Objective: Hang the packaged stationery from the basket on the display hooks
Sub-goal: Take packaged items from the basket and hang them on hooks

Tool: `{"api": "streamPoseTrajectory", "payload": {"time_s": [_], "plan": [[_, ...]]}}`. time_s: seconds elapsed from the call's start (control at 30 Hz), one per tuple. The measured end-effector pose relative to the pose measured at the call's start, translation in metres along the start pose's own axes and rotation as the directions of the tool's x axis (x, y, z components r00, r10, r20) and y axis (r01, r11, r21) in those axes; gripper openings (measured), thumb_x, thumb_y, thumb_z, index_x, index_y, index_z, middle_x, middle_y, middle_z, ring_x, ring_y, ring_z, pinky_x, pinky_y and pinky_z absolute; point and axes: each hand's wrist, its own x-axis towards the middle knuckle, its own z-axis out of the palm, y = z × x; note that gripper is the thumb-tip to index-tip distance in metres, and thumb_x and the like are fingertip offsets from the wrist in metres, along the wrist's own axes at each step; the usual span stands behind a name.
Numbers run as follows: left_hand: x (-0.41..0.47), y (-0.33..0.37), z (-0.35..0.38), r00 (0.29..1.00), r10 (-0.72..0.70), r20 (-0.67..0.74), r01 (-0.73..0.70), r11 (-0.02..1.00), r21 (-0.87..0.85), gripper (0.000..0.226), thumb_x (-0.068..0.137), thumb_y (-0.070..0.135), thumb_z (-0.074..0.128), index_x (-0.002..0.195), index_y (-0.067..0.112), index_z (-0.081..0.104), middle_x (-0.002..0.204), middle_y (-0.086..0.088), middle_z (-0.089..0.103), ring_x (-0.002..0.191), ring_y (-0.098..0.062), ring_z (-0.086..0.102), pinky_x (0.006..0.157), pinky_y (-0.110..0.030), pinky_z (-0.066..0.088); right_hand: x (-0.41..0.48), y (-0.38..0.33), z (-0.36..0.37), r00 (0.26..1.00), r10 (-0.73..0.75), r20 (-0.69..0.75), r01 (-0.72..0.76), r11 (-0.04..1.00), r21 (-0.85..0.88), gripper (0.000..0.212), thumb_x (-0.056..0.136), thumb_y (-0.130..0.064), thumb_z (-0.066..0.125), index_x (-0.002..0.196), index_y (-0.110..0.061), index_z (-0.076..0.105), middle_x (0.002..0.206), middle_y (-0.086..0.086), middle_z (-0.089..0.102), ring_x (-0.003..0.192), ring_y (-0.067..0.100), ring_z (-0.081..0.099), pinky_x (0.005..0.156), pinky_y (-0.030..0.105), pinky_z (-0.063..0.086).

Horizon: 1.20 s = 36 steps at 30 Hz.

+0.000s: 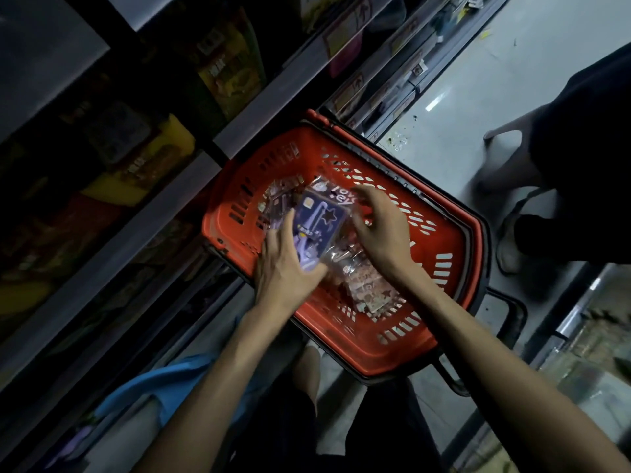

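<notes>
Early: left hand (286, 264) grasps 1 purple carded stationery pack (317, 223) in red slotted plastic basket (341, 346); right hand (379, 227) at its wrapper, grip unclear. Other clear-wrapped packs (372, 291) lie unhung.

You are in a shop, in an aisle between shelving. On your left, shelves (273, 93) rise in tiers, packed with bright boxed goods (225, 73), and labels (341, 40) hang along the far shelf edges. A red slotted shopping basket (239, 213) with a black handle (519, 315) sits on the pale floor (512, 80). A packet (317, 227) over it shows a printed card under clear wrap, and more lie inside. Another rack (580, 322) stands on your right.
</notes>
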Motion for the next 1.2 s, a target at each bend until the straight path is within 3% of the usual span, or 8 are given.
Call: {"api": "streamPoseTrajectory", "payload": {"time_s": [0.2, 0.3, 0.4, 0.5, 0.8, 0.9, 1.03, 1.2], "plan": [[0.003, -0.012, 0.012, 0.987, 0.061, -0.148, -0.036, 0.985, 0.168, 0.116, 0.076, 0.059, 0.079, 0.166, 0.019, 0.019, 0.124, -0.011, 0.048, 0.108, -0.03, 0.056, 0.091, -0.044, 0.052, -0.019, 0.053, 0.066, 0.787, 0.424, 0.448, -0.287, 0.895, -0.342, 0.038, 0.092, -0.029, 0.069, 0.126, -0.014, 0.06, 0.121, 0.017, 0.069, 0.109, 0.035, 0.067, 0.088, 0.044, 0.056], [0.005, -0.013, 0.019, 0.98, 0.021, -0.2, 0.018, 0.981, 0.193, 0.112, 0.077, 0.071, 0.063, 0.166, 0.02, 0.019, 0.124, -0.008, 0.049, 0.108, -0.027, 0.057, 0.09, -0.041, 0.05, -0.032, 0.072, 0.099, 0.689, 0.542, 0.482, -0.358, 0.832, -0.424, 0.06, 0.093, -0.039, 0.072, 0.14, -0.007, 0.052, 0.133, 0.022, 0.06, 0.12, 0.038, 0.061, 0.094, 0.042, 0.053], [0.004, -0.014, 0.02, 0.97, 0.022, -0.244, 0.023, 0.984, 0.177, 0.11, 0.078, 0.071, 0.06, 0.166, 0.02, 0.019, 0.124, -0.007, 0.049, 0.109, -0.025, 0.057, 0.09, -0.039, 0.05, -0.046, 0.09, 0.128, 0.748, 0.537, 0.389, -0.289, 0.792, -0.537, 0.102, 0.084, -0.05, 0.08, 0.155, -0.003, 0.025, 0.15, 0.03, 0.039, 0.134, 0.044, 0.046, 0.096, 0.048, 0.054], [0.004, -0.015, 0.021, 0.974, 0.021, -0.224, 0.022, 0.982, 0.189, 0.111, 0.078, 0.071, 0.061, 0.166, 0.021, 0.017, 0.128, -0.007, 0.048, 0.112, -0.025, 0.056, 0.092, -0.039, 0.05, -0.053, 0.104, 0.145, 0.778, 0.547, 0.308, -0.284, 0.744, -0.605, 0.11, 0.081, -0.039, 0.085, 0.157, -0.005, 0.013, 0.151, 0.031, 0.033, 0.133, 0.046, 0.046, 0.086, 0.049, 0.059], [0.005, -0.01, 0.018, 0.979, 0.012, -0.203, 0.031, 0.977, 0.21, 0.112, 0.079, 0.072, 0.066, 0.166, 0.022, 0.016, 0.13, -0.009, 0.05, 0.112, -0.029, 0.059, 0.09, -0.042, 0.053, -0.046, 0.083, 0.109, 0.805, 0.434, 0.404, -0.168, 0.821, -0.546, 0.047, 0.098, -0.035, 0.068, 0.133, -0.007, 0.056, 0.125, 0.017, 0.06, 0.105, 0.032, 0.064, 0.071, 0.036, 0.048], [0.004, -0.008, 0.014, 0.984, 0.017, -0.176, 0.021, 0.976, 0.216, 0.114, 0.08, 0.088, 0.049, 0.167, 0.022, 0.015, 0.131, -0.011, 0.05, 0.106, -0.027, 0.06, 0.084, -0.041, 0.054, -0.041, 0.065, 0.078, 0.853, 0.432, 0.294, -0.259, 0.838, -0.48, 0.04, 0.099, -0.03, 0.06, 0.132, -0.008, 0.057, 0.12, 0.018, 0.065, 0.106, 0.038, 0.065, 0.08, 0.042, 0.052], [0.004, 0.0, 0.005, 0.992, -0.054, -0.111, 0.064, 0.994, 0.092, 0.114, 0.081, 0.097, 0.019, 0.168, 0.023, 0.012, 0.142, -0.013, 0.049, 0.114, -0.028, 0.06, 0.09, -0.043, 0.053, -0.037, 0.042, 0.031, 0.846, 0.524, 0.101, -0.487, 0.835, -0.257, 0.017, 0.092, -0.03, 0.057, 0.095, -0.014, 0.063, 0.092, 0.009, 0.072, 0.082, 0.032, 0.066, 0.064, 0.039, 0.049], [0.011, 0.003, -0.009, 0.975, -0.202, 0.093, 0.219, 0.945, -0.244, 0.083, 0.087, 0.078, 0.056, 0.148, 0.023, 0.044, 0.138, -0.006, 0.06, 0.12, -0.026, 0.063, 0.099, -0.045, 0.052, -0.037, 0.005, -0.03, 0.807, 0.586, 0.07, -0.59, 0.803, 0.089, 0.015, 0.088, -0.014, 0.071, 0.096, -0.02, 0.06, 0.083, -0.009, 0.061, 0.068, 0.004, 0.055, 0.051, 0.013, 0.038]]}}
